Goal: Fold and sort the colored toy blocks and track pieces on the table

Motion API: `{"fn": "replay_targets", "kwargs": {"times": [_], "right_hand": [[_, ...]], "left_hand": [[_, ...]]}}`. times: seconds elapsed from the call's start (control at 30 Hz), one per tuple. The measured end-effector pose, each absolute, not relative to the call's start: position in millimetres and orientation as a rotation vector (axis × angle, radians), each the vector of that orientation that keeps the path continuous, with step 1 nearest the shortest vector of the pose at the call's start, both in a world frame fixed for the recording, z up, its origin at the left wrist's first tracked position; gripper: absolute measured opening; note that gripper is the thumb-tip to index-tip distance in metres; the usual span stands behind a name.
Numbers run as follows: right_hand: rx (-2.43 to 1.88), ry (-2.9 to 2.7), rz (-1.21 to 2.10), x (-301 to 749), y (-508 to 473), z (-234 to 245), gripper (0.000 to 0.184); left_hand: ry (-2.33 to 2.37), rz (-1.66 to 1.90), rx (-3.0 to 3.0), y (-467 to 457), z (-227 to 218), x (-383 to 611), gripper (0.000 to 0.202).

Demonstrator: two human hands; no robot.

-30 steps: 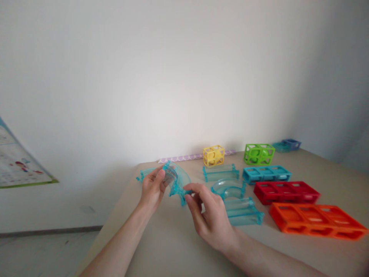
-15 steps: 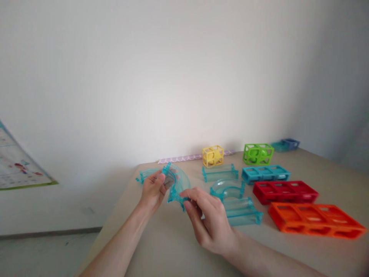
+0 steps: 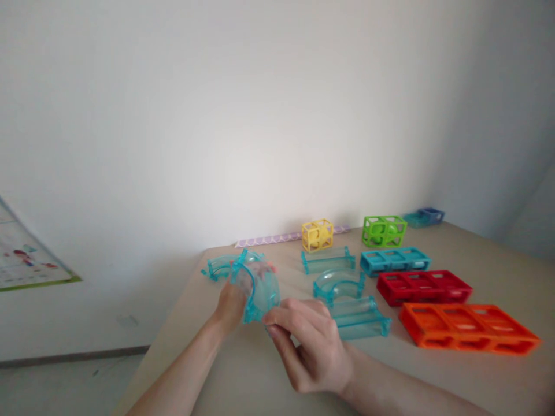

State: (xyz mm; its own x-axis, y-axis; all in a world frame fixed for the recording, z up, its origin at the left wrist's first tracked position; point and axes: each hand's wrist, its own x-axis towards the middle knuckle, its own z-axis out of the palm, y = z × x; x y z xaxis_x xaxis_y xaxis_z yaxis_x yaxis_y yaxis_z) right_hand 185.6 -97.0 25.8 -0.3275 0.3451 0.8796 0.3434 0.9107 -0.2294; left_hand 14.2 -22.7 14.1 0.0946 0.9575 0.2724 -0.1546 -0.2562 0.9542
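Against half a second ago, the clear teal arched piece has turned and now covers the left hand, whose fingers blur behind it, their grip impossible to tell. It hangs above the surface toward the left edge, the right hand, knuckles up, pinching its lower end between fingers. Rightward lie two straight clear pieces and three three-window frames.

Soft, muted light fills the scene. The wall glows palest near the centre and dims to grey toward the right edge. A faint shadow lies behind the yellow block. Mild blur softens the held blue piece at centre, the poster at left is smeared, and wide-angle distortion stretches the orange block at lower right.
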Motion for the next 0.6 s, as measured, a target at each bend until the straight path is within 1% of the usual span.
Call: {"fn": "replay_targets", "kwargs": {"times": [0.07, 0.1, 0.17, 0.27, 0.33, 0.43, 0.5, 0.6], "right_hand": [[-0.520, -1.914, -0.001, 185.3, -95.9, 25.7, 0.021], [-0.550, -1.904, 0.010, 185.1, -94.4, 25.8, 0.019], [-0.649, -1.904, 0.037, 184.8, -89.9, 26.3, 0.016], [-0.866, -1.972, 0.014, 184.2, -81.5, 26.7, 0.014], [-1.016, -2.036, -0.060, 183.5, -76.3, 26.8, 0.015], [-1.152, -2.141, -0.185, 181.9, -70.4, 26.1, 0.011], [-1.201, -2.212, -0.240, 180.7, -67.6, 24.9, 0.007], [-1.267, -2.303, -0.254, 179.0, -65.8, 22.1, 0.005]], "left_hand": [[0.933, 1.221, 1.637, -21.5, 7.5, 12.5, 0.026], [0.945, 1.153, 1.780, -19.9, 4.2, 11.8, 0.020], [0.959, 1.106, 1.977, -14.9, -0.9, 10.6, 0.016], [1.023, 1.131, 2.104, -6.0, -3.8, 7.2, 0.014], [1.138, 1.155, 2.170, -1.2, -3.3, 3.5, 0.015], [1.277, 1.205, 2.249, 1.0, -0.3, -1.0, 0.017], [1.274, 1.235, 2.304, -2.1, 3.2, -1.2, 0.015], [1.124, 1.181, 2.446, -12.6, 10.2, 2.7, 0.026]]}}
